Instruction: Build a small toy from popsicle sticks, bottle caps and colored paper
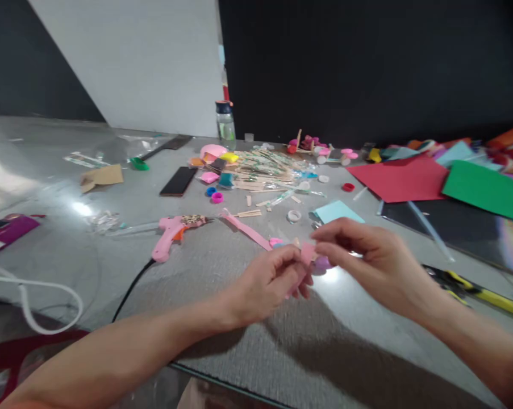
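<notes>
My left hand (277,278) is closed in a pinch on a small pink piece (307,253), which looks like paper or foam. My right hand (371,258) hovers at the piece's right edge. Its thumb and forefinger are apart, and motion blurs it; whether the thumb touches the piece I cannot tell. Just behind the fingers, a purple thing (323,263) is mostly hidden. A long pink strip (250,230) lies on the table beyond my left hand. Left of that strip rests a pink glue gun (171,233), its nozzle pointing right.
Behind the hands lie wooden sticks (260,167), a white ring (294,216) and a light blue sheet (338,211). A phone (178,181) and a bottle (225,125) are farther back. Red sheets (401,179), a green sheet (488,190) and yellow-handled pliers (490,298) occupy the right.
</notes>
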{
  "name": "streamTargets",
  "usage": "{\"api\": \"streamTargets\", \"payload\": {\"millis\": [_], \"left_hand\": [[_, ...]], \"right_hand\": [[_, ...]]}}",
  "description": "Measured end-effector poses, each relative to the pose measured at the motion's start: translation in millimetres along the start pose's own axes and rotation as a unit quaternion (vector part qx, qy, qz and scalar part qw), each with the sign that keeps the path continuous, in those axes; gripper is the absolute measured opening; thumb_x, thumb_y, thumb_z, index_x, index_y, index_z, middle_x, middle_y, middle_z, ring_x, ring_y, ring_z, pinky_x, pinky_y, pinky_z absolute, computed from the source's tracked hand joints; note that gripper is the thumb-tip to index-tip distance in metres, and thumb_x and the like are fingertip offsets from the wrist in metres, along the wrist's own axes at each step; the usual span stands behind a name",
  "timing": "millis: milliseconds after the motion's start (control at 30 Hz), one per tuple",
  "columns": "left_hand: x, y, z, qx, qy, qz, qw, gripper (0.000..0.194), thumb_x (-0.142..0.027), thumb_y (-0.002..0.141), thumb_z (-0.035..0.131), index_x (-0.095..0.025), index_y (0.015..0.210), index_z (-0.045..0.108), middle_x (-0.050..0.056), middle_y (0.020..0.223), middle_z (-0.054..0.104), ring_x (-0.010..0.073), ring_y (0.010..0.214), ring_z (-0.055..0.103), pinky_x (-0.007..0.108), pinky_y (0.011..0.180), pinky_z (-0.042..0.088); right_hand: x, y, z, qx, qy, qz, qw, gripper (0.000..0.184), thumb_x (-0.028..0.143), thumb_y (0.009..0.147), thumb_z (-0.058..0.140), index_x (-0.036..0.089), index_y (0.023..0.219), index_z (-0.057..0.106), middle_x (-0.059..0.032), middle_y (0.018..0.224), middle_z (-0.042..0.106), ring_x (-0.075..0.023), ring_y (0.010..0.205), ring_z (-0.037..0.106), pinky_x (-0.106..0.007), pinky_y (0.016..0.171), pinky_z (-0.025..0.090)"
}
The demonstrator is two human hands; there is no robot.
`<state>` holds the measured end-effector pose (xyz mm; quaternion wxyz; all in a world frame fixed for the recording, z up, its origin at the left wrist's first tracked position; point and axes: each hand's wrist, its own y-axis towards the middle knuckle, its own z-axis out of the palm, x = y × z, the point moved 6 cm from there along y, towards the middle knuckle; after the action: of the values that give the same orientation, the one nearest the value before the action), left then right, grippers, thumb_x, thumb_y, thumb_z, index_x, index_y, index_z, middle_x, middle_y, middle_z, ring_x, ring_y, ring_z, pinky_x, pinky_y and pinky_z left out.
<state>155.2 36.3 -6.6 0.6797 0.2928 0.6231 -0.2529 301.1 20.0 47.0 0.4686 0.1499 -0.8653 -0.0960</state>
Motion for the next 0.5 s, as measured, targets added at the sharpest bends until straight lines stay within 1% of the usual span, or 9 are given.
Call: {"api": "streamTargets", "payload": {"millis": [67,133,200,267,300,367,433,467,500], "left_hand": [[-4,1,-7.8,-0.051,-0.05,0.023,0.997,0.008,-0.02,0.091,0.053,-0.018,0.084,0.054,-0.003,0.068,0.054,0.0103,0.061,0.052,0.024,0.061,0.044],[-6,2,-16.8,-0.099,-0.1,0.041,0.989,0.005,-0.017,0.086,0.051,-0.019,0.081,0.052,-0.006,0.062,0.044,0.0082,0.052,0.041,0.022,0.052,0.033],[-11,1,-25.2,-0.132,-0.129,0.062,0.981,0.006,-0.017,0.082,0.049,-0.02,0.077,0.049,-0.009,0.058,0.034,0.007,0.048,0.03,0.022,0.047,0.023],[-20,0,-32.0,-0.152,-0.136,0.091,0.975,0.008,-0.018,0.081,0.048,-0.02,0.074,0.046,-0.009,0.058,0.027,0.0068,0.048,0.022,0.023,0.046,0.019],[-27,-1,-35.2,-0.161,-0.14,0.107,0.971,0.01,-0.02,0.082,0.049,-0.02,0.074,0.044,-0.009,0.059,0.026,0.0069,0.048,0.02,0.023,0.046,0.018],[-45,-4,-42.5,-0.184,-0.144,0.155,0.96,0.019,-0.027,0.088,0.052,-0.021,0.074,0.04,-0.008,0.062,0.026,0.007,0.049,0.018,0.024,0.046,0.016],[-69,-9,-52.4,-0.215,-0.124,0.213,0.945,0.032,-0.039,0.095,0.056,-0.022,0.074,0.038,-0.008,0.061,0.025,0.0074,0.049,0.018,0.024,0.046,0.015],[-82,-12,-58.2,-0.225,-0.094,0.229,0.942,0.034,-0.042,0.096,0.059,-0.023,0.077,0.04,-0.009,0.06,0.024,0.0076,0.048,0.019,0.025,0.045,0.016],[-91,-15,-64.8,-0.23,-0.054,0.217,0.947,0.031,-0.042,0.096,0.062,-0.023,0.08,0.042,-0.009,0.059,0.025,0.008,0.048,0.02,0.025,0.045,0.016]], "right_hand": [[-6,14,-11,-0.052,0.012,0.02,0.998,0.018,0.038,0.095,0.067,0.022,0.099,0.073,0.0006,0.074,0.067,-0.0114,0.059,0.055,-0.025,0.051,0.042],[-11,29,-17,-0.081,0.017,0.026,0.996,0.018,0.038,0.092,0.069,0.021,0.093,0.073,-0.0004,0.073,0.065,-0.0113,0.057,0.053,-0.026,0.05,0.04],[-14,44,-18,-0.081,0.019,0.024,0.996,0.019,0.039,0.089,0.07,0.02,0.089,0.073,-0.0005,0.071,0.063,-0.0117,0.057,0.053,-0.027,0.05,0.041],[-13,56,-14,-0.068,0.014,0.016,0.997,0.02,0.04,0.088,0.071,0.02,0.087,0.073,-0.0005,0.07,0.063,-0.0122,0.057,0.054,-0.028,0.052,0.042],[-11,60,-11,-0.062,0.014,0.009,0.998,0.02,0.04,0.088,0.071,0.02,0.087,0.073,-0.0005,0.07,0.063,-0.0124,0.058,0.054,-0.028,0.053,0.042],[0,65,-5,-0.059,0.012,-0.007,0.998,0.019,0.039,0.09,0.071,0.02,0.088,0.073,-0.0005,0.07,0.064,-0.013,0.06,0.055,-0.029,0.056,0.044],[15,63,3,-0.059,0.006,-0.022,0.998,0.017,0.037,0.091,0.069,0.02,0.09,0.073,-0.0006,0.071,0.065,-0.0136,0.061,0.055,-0.029,0.056,0.044],[24,61,10,-0.051,-0.002,-0.03,0.998,0.017,0.036,0.093,0.068,0.02,0.09,0.072,-0.0008,0.072,0.066,-0.0139,0.062,0.056,-0.029,0.057,0.044],[32,57,18,-0.037,-0.013,-0.041,0.998,0.016,0.035,0.094,0.066,0.02,0.09,0.072,-0.001,0.074,0.067,-0.0141,0.063,0.057,-0.029,0.057,0.044]]}}
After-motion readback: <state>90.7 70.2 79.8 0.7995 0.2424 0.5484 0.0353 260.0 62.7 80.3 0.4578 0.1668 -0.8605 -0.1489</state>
